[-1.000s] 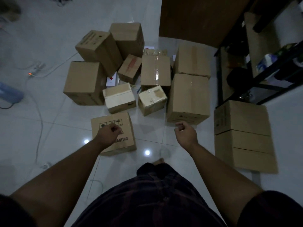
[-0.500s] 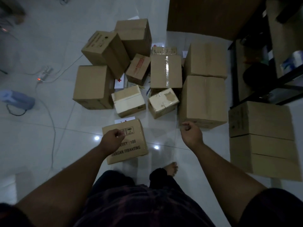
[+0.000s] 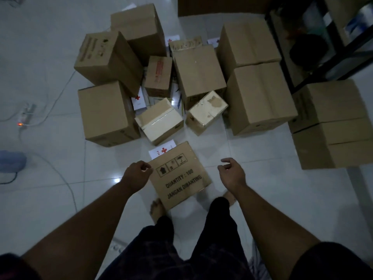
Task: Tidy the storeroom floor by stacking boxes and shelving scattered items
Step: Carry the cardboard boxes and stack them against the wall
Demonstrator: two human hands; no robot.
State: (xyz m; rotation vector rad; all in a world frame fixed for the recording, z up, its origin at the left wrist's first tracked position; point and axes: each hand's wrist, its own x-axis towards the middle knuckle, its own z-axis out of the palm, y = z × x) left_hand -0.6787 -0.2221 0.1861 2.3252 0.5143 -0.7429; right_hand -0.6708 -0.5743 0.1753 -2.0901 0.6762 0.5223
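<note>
The printed box (image 3: 179, 174) lies flat on the floor (image 3: 262, 188), tilted askew, directly between the two hands and just ahead of the bare feet, probably the nearest and so the first one to lift. The left hand (image 3: 135, 176) hovers over its left upper corner with fingers loosely curled and holding nothing; whether it touches the cardboard I cannot tell, since the hand may sit well above it. The right hand (image 3: 232, 174) hangs just off the box's right edge, fingers apart and half bent, also empty, as if shaping to take that side. Just beyond the fingertips a red-cross leaflet (image 3: 161, 151) pokes out from under the box's far edge. Further ahead sit a taped box (image 3: 159, 120) and a scuffed small box (image 3: 206, 112), with larger cartons crowded behind. Out past the right hand, two boxes are stacked (image 3: 331, 122) beside the shelf (image 3: 302, 57), a likely spot for this one.
</note>
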